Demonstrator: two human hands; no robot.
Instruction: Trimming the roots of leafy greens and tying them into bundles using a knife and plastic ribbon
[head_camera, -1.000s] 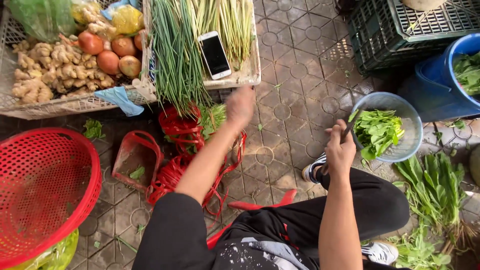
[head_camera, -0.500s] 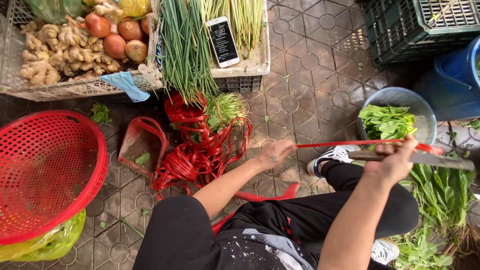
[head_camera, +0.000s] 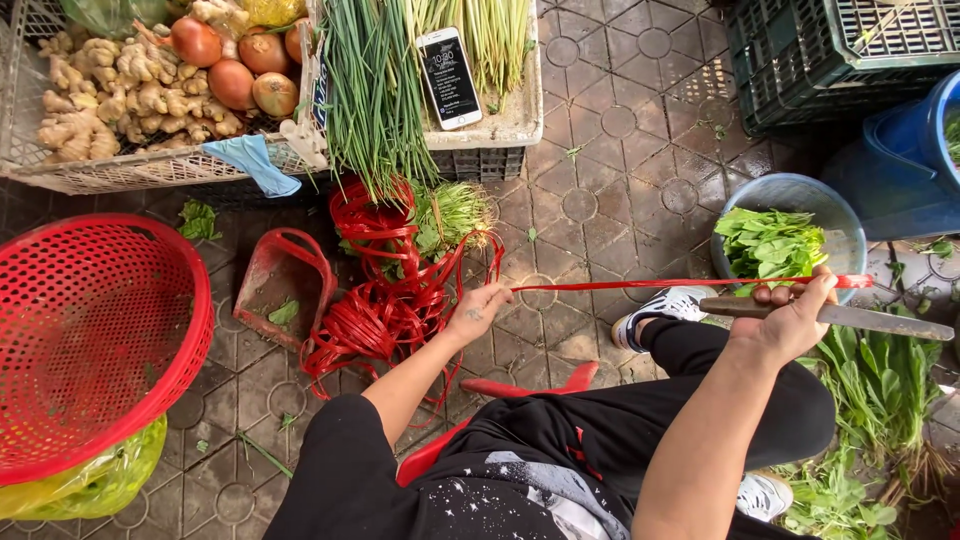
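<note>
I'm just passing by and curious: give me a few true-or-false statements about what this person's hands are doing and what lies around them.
1. The left hand holds a red strap pulled tight across to the right hand. True.
2. The right hand grips a pair of scissors. False: it grips a knife.
3. A phone lies in the white tray among long green stalks. True.
4. The red basket is full of onions. False: it looks empty; the onions sit in the wire crate with ginger.
</note>
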